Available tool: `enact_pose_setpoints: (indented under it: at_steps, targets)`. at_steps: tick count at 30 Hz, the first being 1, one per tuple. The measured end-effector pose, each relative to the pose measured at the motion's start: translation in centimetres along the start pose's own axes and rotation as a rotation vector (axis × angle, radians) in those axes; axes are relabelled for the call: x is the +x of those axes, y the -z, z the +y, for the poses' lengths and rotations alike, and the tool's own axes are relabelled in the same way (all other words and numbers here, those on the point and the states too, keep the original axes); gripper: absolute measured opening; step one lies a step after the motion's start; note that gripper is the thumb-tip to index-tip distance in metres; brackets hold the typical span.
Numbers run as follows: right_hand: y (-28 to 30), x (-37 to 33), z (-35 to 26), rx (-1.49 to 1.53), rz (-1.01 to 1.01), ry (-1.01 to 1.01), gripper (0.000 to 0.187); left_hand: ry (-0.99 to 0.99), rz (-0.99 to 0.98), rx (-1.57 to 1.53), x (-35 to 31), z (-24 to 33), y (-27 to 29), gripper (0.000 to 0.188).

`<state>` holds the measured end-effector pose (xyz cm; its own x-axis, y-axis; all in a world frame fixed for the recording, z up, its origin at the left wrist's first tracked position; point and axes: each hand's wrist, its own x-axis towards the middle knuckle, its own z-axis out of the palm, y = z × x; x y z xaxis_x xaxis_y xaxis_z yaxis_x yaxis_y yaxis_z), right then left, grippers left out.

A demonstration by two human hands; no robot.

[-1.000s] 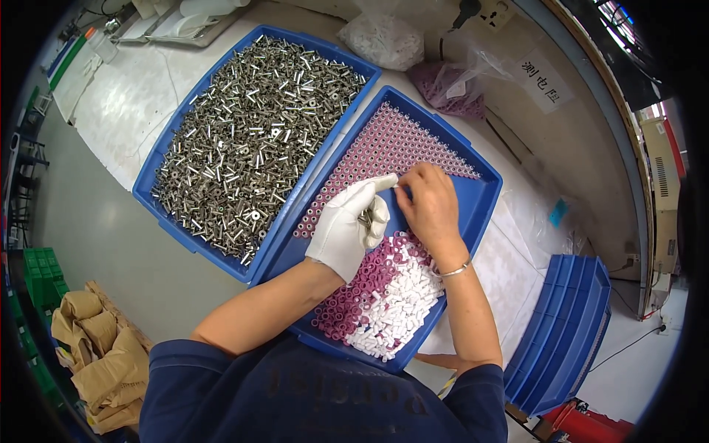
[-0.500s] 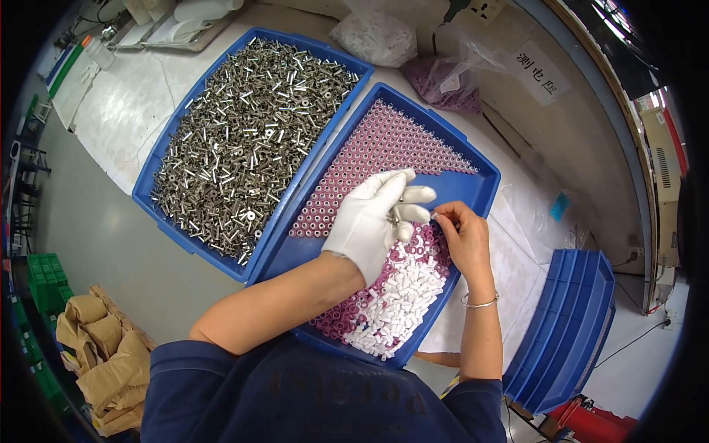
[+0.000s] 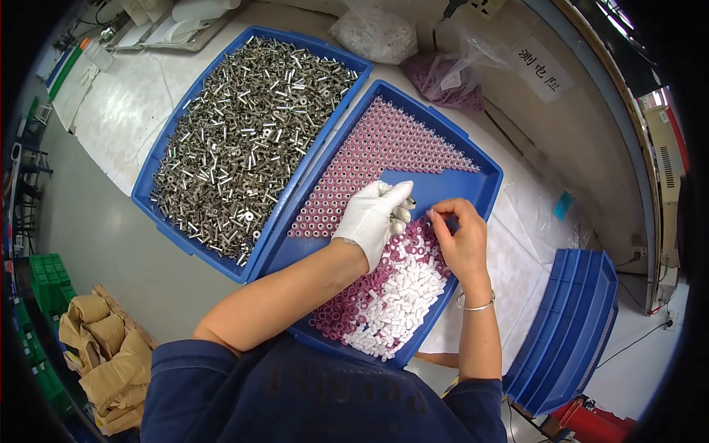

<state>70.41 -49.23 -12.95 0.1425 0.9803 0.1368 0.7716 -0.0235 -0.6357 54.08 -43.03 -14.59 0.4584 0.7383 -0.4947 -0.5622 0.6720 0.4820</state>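
Over the near blue tray: small white and pink sleeves (image 3: 395, 299) are being sorted, loose in a heap at the tray's (image 3: 484, 193) near end

Set rows: pink rings (image 3: 369, 166) are stood in neat rows across the far half of the same tray, a bare blue patch being left between rows and heap

Left hand: the gloved left hand (image 3: 373, 218) is held curled above the heap's far edge, a few small metal pieces apparently kept in its fingers

Right hand: the bare right hand (image 3: 461, 240) is pinched shut just beside the left, fingertips together on something too small to be told

Step in hand: a piece is judged to be being fitted or picked between the two hands

Next move: a fine, steady pinch is judged to be called for

Second tray: metal pins (image 3: 247, 140) are piled in the left-hand tray (image 3: 166, 214)

Bags: a clear bag of white parts (image 3: 377, 33) and a bag of pink parts (image 3: 439, 77) lie beyond the trays

Sign: a white rectangular label (image 3: 545, 70) is fixed to the wall at far right

Stack: empty blue trays (image 3: 572, 332) are stacked at right
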Motion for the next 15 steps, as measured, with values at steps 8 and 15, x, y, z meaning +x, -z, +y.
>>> enact_pose_setpoints:
  at_steps: [8, 15]
  targets:
    - [-0.2, -0.2, -3.6, 0.161, 0.251, 0.226, 0.017, 0.032, -0.044, 0.033, -0.4, -0.2, 0.0, 0.017]
    - [-0.7, 0.1, -3.7, 0.131, 0.274, 0.327, 0.018, 0.116, -0.104, 0.012, -0.2, -0.5, 0.5, 0.015]
